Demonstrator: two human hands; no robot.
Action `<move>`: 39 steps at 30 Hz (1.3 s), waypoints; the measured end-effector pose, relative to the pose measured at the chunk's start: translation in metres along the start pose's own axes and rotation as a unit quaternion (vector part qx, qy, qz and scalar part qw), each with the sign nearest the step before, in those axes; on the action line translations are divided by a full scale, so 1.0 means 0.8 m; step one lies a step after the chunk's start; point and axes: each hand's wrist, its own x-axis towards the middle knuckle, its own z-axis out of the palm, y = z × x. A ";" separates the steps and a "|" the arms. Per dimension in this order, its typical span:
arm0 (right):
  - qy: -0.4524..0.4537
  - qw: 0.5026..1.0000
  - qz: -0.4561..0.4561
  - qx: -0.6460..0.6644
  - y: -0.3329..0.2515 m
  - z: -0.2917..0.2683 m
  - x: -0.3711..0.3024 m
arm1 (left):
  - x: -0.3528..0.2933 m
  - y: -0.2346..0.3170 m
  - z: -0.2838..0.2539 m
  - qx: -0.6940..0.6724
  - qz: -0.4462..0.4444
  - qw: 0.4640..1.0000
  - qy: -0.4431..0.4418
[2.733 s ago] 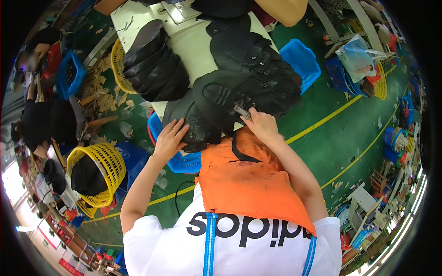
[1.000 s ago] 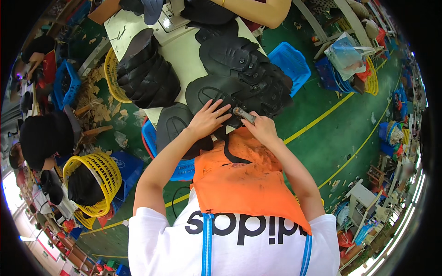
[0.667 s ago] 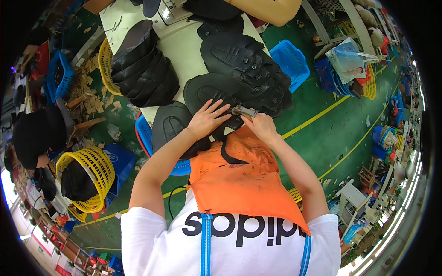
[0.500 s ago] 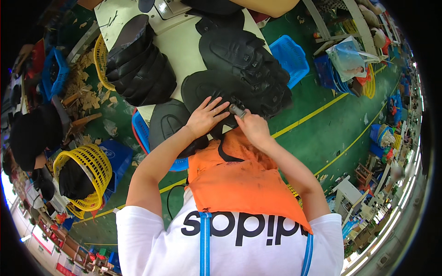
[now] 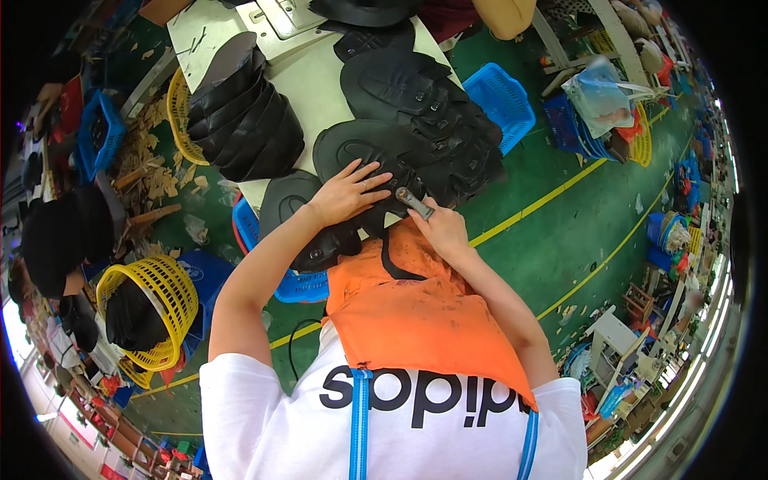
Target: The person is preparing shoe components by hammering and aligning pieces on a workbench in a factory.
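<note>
My left hand (image 5: 350,193) lies flat, fingers spread, on the nearest black shoe upper (image 5: 344,144) of an overlapping row. In my right hand (image 5: 442,230) is a short grey metal hand tool (image 5: 414,203) with a rounded end, held in closed fingers. Its tip is over the near edge of that upper, beside my left fingertips; whether it touches cannot be made out. More black uppers (image 5: 400,84) overlap behind, reaching to the right. Another black upper (image 5: 292,200) lies partly under my left forearm. A black strap (image 5: 390,260) hangs down over my orange apron (image 5: 424,328).
A stack of black shoe pieces (image 5: 244,120) stands left on the pale table (image 5: 312,80), with a machine plate (image 5: 280,18) at its far end. Blue baskets (image 5: 500,104) and yellow baskets (image 5: 182,300) stand around. A person's arm (image 5: 506,16) shows at the far side.
The tool in my right hand has tilted and shifted slightly, its rounded end now pointing up and left. My left hand has moved slightly left, still flat on the upper. The far arm has moved right.
</note>
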 end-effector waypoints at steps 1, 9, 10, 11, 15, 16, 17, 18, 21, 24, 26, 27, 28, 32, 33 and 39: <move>0.002 1.000 -0.001 -0.017 0.000 0.003 0.001 | 0.001 -0.001 0.001 -0.001 0.001 1.000 -0.002; -0.026 0.996 -0.062 -0.050 0.020 0.006 0.009 | 0.000 0.006 0.017 -0.013 -0.015 1.000 0.010; -0.049 0.996 -0.049 -0.055 0.012 -0.002 0.012 | 0.000 0.005 0.017 -0.012 -0.012 1.000 0.014; -0.054 0.996 -0.047 -0.054 0.000 -0.008 0.016 | -0.002 0.006 0.019 -0.012 -0.011 1.000 0.017; -0.107 0.989 0.032 -0.099 -0.051 -0.024 0.031 | 0.002 0.004 0.010 0.001 -0.002 1.000 -0.007; -0.107 0.988 0.034 -0.104 -0.057 -0.019 0.030 | 0.002 0.005 0.008 -0.007 -0.002 1.000 -0.007; -0.105 0.988 0.036 -0.108 -0.061 -0.017 0.028 | 0.002 0.005 0.006 -0.013 0.000 1.000 -0.009; -0.100 0.989 0.040 -0.104 -0.063 -0.017 0.027 | 0.001 0.006 0.007 -0.010 0.007 1.000 -0.013; -0.071 0.994 0.013 -0.081 -0.065 -0.012 0.034 | 0.002 -0.003 0.007 0.034 0.024 0.999 0.026; -0.027 0.999 0.044 -0.003 -0.012 0.011 -0.003 | 0.007 -0.001 -0.002 -0.039 0.001 0.999 0.004; 0.011 0.995 0.052 0.085 0.041 0.034 -0.022 | 0.031 -0.012 -0.019 -0.024 -0.094 0.992 0.083; 0.044 0.964 0.081 0.248 0.065 0.052 -0.033 | 0.040 -0.014 -0.026 -0.027 -0.200 0.966 0.159; 0.067 0.905 0.095 0.409 0.068 0.064 -0.035 | 0.032 -0.033 -0.013 0.016 -0.323 0.915 0.242; -0.033 0.819 0.153 0.552 0.071 0.045 -0.009 | 0.059 -0.070 -0.029 -0.015 -0.444 0.895 0.035; -0.026 0.799 0.151 0.582 0.070 0.051 -0.011 | 0.065 -0.066 -0.026 -0.001 -0.453 0.891 -0.004; -0.037 0.750 0.158 0.641 0.066 0.059 -0.011 | 0.064 -0.056 -0.008 -0.137 -0.427 0.893 -0.032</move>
